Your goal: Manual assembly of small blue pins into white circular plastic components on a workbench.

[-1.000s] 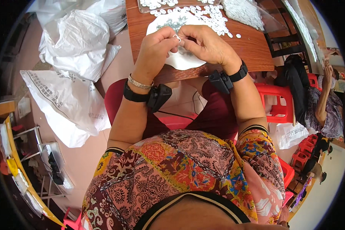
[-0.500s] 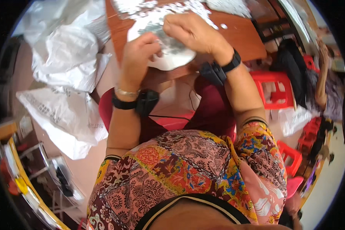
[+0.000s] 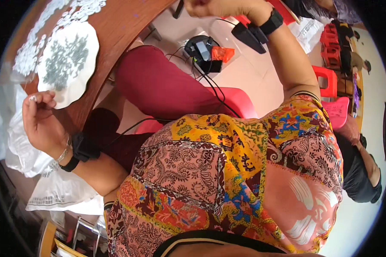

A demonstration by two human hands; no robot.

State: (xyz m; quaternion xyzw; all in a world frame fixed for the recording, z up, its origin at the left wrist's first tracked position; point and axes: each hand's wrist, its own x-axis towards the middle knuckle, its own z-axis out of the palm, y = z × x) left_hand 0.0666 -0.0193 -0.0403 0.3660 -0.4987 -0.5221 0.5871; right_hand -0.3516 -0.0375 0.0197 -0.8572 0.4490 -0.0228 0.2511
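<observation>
Hands (image 3: pixel 41 124) apart, plate (image 3: pixel 84 81) lengthwise fore-and-aft

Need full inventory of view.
Table: 1, brown, upper left
Plate: 1, white, on table
Small pieces: many, grey, on plate
Loose pieces: many, white, beside plate
Sacks: several, white, left
Handheld device: 1, grey, upper centre
Packet: 1, orange, beside device
Cables: several, black, centre
Stools: several, red and pink, right
Seat: 1, pink, centre
People: several, mostly dark clothes, right
Furniture: some, yellowish, bottom left
Shirt: 1, multicoloured, lower centre
Trousers: 1, maroon, centre
Wrist units: 2, black, arms
Left hand: 1, bare, near plate
Right hand: 1, bare, top edge, cropped
</observation>
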